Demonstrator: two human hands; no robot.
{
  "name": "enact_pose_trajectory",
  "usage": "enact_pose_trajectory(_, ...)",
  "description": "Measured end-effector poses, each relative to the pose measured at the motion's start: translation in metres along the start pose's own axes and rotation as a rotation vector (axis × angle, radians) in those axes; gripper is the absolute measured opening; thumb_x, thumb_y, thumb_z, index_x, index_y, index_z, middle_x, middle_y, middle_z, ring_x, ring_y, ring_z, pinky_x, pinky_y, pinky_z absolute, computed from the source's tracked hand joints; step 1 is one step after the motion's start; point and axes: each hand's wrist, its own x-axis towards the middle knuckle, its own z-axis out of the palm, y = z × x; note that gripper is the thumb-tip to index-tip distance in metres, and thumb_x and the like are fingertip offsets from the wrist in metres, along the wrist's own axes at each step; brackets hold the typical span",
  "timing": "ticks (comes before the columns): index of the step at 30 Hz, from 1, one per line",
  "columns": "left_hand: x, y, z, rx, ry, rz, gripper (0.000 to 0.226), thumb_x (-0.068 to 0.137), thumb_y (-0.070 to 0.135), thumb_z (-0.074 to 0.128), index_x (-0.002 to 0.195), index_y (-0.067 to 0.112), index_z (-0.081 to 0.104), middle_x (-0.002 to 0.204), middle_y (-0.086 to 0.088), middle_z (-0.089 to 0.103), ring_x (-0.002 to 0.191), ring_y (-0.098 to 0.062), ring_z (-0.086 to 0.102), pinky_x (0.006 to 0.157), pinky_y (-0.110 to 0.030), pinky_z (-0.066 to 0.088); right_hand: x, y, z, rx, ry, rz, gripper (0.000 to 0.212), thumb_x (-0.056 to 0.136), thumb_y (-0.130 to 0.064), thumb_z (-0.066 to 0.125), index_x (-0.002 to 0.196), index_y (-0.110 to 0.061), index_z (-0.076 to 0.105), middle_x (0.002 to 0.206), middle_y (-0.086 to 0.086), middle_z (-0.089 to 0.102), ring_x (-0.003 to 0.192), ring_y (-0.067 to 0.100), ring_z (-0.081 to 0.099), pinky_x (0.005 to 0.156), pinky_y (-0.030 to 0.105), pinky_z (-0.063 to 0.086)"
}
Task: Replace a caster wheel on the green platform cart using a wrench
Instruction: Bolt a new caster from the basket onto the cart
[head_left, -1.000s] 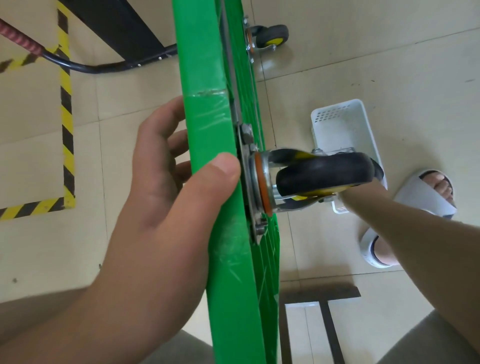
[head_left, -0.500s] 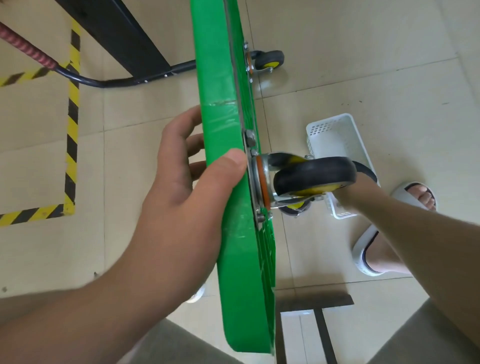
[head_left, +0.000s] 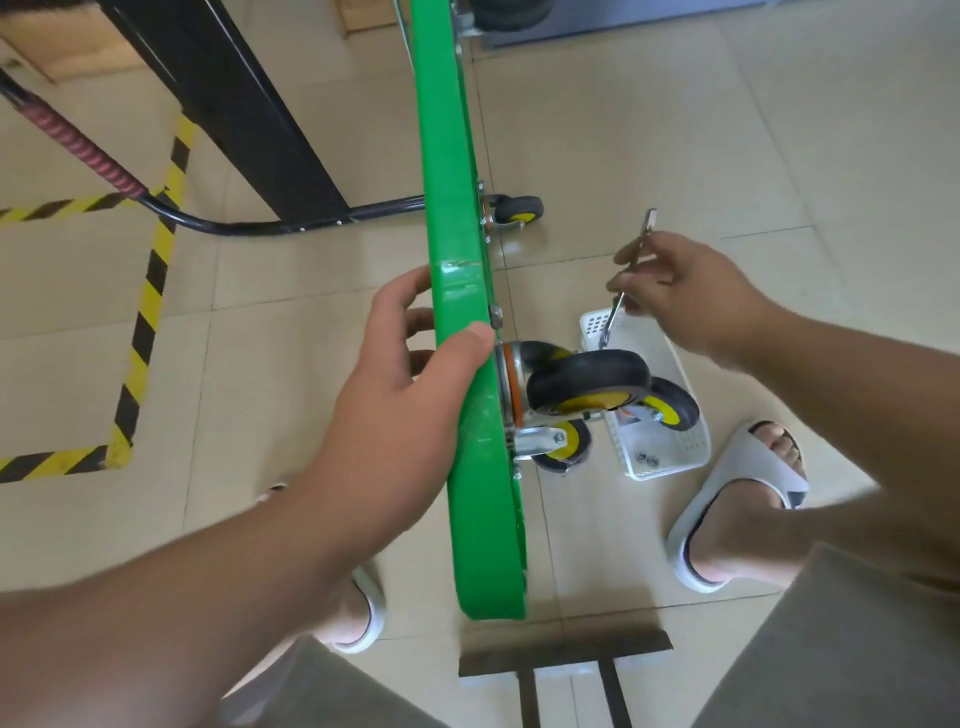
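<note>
The black rubber caster wheel with a yellow hub (head_left: 589, 382) is mounted under the green plastic platform cart (head_left: 444, 156), which stands on edge on the tiled floor (head_left: 779, 156). The left hand (head_left: 410, 395) grips the cart's rim beside the wheel. The right hand (head_left: 685, 291) pinches a slim metal wrench (head_left: 647, 226) above a white plastic basket (head_left: 670, 470).

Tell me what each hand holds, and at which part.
The left hand grips the cart by its edge. The right hand pinches the wrench near its middle.
</note>
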Motion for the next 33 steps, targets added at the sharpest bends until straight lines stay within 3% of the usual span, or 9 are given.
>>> enact_pose_trajectory(4, 0.000, 0.001, 0.000, -0.013, 0.005, -0.002, 0.040, 0.099, 0.040, 0.057, 0.135, 0.053, 0.045, 0.118, 0.020, 0.060, 0.096, -0.011, 0.072, 0.067, -0.018, 0.058, -0.010, -0.063, -0.019, 0.193, -0.048, -0.111, 0.019, 0.098, -0.011, 0.066, 0.116, -0.007, 0.062, 0.103, 0.012, 0.076, 0.099, 0.029, 0.074, 0.091, 0.035, 0.061)
enact_pose_trajectory(8, 0.000, 0.001, 0.001, -0.012, 0.006, -0.002, 0.040, 0.100, 0.039, 0.057, 0.135, 0.053, 0.045, 0.119, 0.019, 0.060, 0.095, -0.009, 0.071, 0.066, -0.018, 0.058, -0.029, -0.106, -0.033, 0.213, -0.145, -0.254, 0.016, 0.100, -0.010, 0.063, 0.115, -0.009, 0.058, 0.100, 0.008, 0.078, 0.094, 0.019, 0.076, 0.087, 0.031, 0.061)
enact_pose_trajectory(11, 0.000, 0.000, 0.000, 0.000, 0.011, -0.002, 0.038, 0.100, 0.040, 0.056, 0.132, 0.056, 0.046, 0.118, 0.021, 0.060, 0.097, -0.011, 0.071, 0.071, -0.026, 0.061, -0.046, -0.125, -0.037, 0.195, -0.222, -0.350, 0.015, 0.100, -0.009, 0.061, 0.114, -0.010, 0.058, 0.101, 0.006, 0.078, 0.096, 0.016, 0.075, 0.086, 0.028, 0.060)
enact_pose_trajectory(15, 0.001, -0.003, -0.001, 0.011, 0.007, -0.007, 0.036, 0.102, 0.041, 0.056, 0.132, 0.057, 0.046, 0.119, 0.024, 0.060, 0.103, -0.013, 0.070, 0.079, -0.034, 0.060, -0.060, -0.132, -0.033, 0.122, -0.249, -0.471, 0.016, 0.098, -0.010, 0.064, 0.113, -0.013, 0.061, 0.105, 0.006, 0.077, 0.098, 0.019, 0.075, 0.088, 0.031, 0.061)
enact_pose_trajectory(20, 0.002, -0.005, -0.001, 0.001, -0.006, -0.014, 0.040, 0.100, 0.042, 0.058, 0.136, 0.055, 0.045, 0.121, 0.023, 0.058, 0.105, -0.015, 0.069, 0.077, -0.032, 0.063, -0.068, -0.133, -0.023, 0.091, -0.224, -0.607, 0.018, 0.096, -0.009, 0.068, 0.113, -0.013, 0.062, 0.104, 0.002, 0.076, 0.098, 0.019, 0.075, 0.091, 0.040, 0.060)
enact_pose_trajectory(30, 0.003, -0.005, -0.001, 0.015, -0.007, 0.019, 0.048, 0.085, 0.054, 0.056, 0.131, 0.061, 0.045, 0.117, 0.030, 0.060, 0.105, -0.014, 0.070, 0.082, -0.038, 0.061, -0.076, -0.136, -0.013, -0.049, -0.258, -0.718, 0.022, 0.095, -0.019, 0.067, 0.116, -0.012, 0.064, 0.109, -0.007, 0.074, 0.103, 0.008, 0.072, 0.092, 0.025, 0.057)
enact_pose_trajectory(33, 0.003, -0.005, 0.000, 0.010, -0.008, 0.010, 0.049, 0.084, 0.054, 0.057, 0.132, 0.061, 0.044, 0.118, 0.028, 0.060, 0.106, -0.017, 0.070, 0.084, -0.041, 0.062, -0.076, -0.137, -0.009, -0.024, -0.243, -0.707, 0.020, 0.095, -0.019, 0.067, 0.115, -0.016, 0.064, 0.107, -0.006, 0.074, 0.102, 0.010, 0.073, 0.091, 0.028, 0.058)
